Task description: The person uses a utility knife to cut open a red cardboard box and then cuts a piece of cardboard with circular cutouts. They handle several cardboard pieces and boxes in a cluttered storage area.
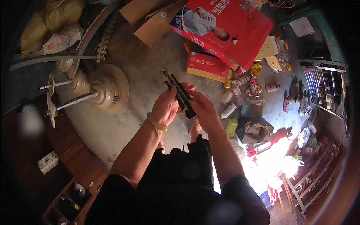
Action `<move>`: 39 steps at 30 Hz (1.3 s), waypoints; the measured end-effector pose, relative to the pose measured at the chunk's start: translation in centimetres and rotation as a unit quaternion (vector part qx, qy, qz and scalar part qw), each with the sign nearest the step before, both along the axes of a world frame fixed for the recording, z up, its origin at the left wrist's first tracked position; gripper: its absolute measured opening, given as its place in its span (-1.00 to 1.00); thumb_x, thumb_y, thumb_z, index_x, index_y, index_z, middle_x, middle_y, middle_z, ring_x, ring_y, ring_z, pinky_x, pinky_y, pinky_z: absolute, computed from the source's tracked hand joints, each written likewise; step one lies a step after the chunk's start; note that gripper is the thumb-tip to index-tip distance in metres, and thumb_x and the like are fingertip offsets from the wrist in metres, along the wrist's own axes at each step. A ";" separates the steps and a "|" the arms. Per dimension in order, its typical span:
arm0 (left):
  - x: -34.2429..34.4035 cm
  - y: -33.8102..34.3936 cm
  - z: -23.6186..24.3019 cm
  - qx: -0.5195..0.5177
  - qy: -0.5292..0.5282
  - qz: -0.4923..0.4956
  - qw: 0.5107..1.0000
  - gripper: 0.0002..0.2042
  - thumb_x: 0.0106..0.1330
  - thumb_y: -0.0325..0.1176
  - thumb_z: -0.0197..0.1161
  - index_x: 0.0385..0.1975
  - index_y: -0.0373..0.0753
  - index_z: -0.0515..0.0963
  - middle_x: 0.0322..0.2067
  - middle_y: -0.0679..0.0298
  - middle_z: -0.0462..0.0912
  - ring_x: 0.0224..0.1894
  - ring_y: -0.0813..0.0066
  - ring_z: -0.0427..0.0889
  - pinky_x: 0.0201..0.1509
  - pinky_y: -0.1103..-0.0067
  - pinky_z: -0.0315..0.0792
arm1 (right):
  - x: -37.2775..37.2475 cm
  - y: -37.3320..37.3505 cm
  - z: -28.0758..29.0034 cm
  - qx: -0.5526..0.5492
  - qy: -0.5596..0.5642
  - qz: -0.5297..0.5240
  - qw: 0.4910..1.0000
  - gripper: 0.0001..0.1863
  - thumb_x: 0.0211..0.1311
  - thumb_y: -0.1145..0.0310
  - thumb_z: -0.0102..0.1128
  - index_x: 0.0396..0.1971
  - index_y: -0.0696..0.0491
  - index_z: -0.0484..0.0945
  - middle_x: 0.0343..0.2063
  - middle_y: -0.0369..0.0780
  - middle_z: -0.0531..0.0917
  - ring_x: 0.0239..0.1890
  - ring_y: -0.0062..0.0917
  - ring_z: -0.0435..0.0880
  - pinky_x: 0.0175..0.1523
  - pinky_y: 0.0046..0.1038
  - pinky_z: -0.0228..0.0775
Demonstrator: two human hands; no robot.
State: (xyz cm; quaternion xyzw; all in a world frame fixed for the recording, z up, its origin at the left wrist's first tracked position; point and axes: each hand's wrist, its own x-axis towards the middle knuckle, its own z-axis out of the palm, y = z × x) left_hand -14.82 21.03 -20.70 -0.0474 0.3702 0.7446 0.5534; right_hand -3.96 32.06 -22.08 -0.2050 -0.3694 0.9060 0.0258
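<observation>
A black and yellow utility knife is gripped by both hands above the concrete floor: the left hand is closed around its middle, the right hand around its lower end. A pale bangle is worn on the left wrist. A large red box lies on the floor ahead; its contents cannot be seen. A small open carton holding folded cardboard sits to the right, near scattered bottles. Fan parts lie to the left.
</observation>
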 end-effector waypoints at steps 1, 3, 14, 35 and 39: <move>-0.1 0.5 1.0 -0.009 0.017 -0.015 1.000 -0.57 0.30 -0.02 -0.04 -0.01 -0.22 0.39 0.01 0.18 0.43 0.04 0.41 0.41 -0.07 0.52 0.36 | 0.2 1.0 0.9 -0.035 0.012 0.023 0.999 -0.59 0.22 0.50 -0.12 0.10 0.14 0.23 -0.14 -0.20 0.48 -0.15 -0.46 0.51 -0.14 -0.44 0.39; -0.1 1.6 2.6 -0.018 0.060 -0.035 0.997 -0.56 0.31 0.00 -0.06 0.00 -0.22 0.37 0.00 0.16 0.45 0.01 0.41 0.43 -0.12 0.53 0.40 | 0.5 2.0 2.4 -0.091 0.025 0.050 0.994 -0.58 0.21 0.50 -0.13 0.10 0.14 0.23 -0.14 -0.20 0.47 -0.17 -0.46 0.53 -0.18 -0.43 0.40; -3.2 5.8 6.8 0.042 0.048 -0.090 0.994 -0.62 0.34 -0.09 -0.11 0.01 -0.20 0.28 -0.15 0.12 0.52 -0.21 0.35 0.56 -0.33 0.46 0.48 | -2.0 3.5 7.3 -0.005 -0.030 -0.014 0.999 -0.50 0.17 0.42 -0.12 0.13 0.21 0.14 -0.29 -0.10 0.52 -0.39 -0.47 0.54 -0.41 -0.56 0.36; -18.3 -2.2 21.8 0.020 0.092 -0.084 0.992 -0.60 0.36 -0.07 -0.17 0.01 -0.25 0.26 -0.28 0.20 0.53 -0.50 0.55 0.54 -0.70 0.68 0.36 | -16.7 -6.4 21.8 0.034 0.062 -0.080 0.994 -0.38 0.10 0.53 -0.11 0.22 0.20 0.00 -0.05 -0.02 0.42 -0.09 -0.22 0.51 -0.07 -0.30 0.38; -18.2 -3.3 25.0 0.070 0.135 -0.107 0.983 -0.60 0.36 -0.08 -0.17 0.00 -0.26 0.28 -0.30 0.22 0.53 -0.47 0.58 0.53 -0.64 0.71 0.38 | -16.7 -8.2 25.7 0.087 0.088 -0.120 0.985 -0.40 0.11 0.51 -0.10 0.20 0.18 0.02 -0.09 -0.03 0.44 -0.13 -0.24 0.53 -0.14 -0.32 0.42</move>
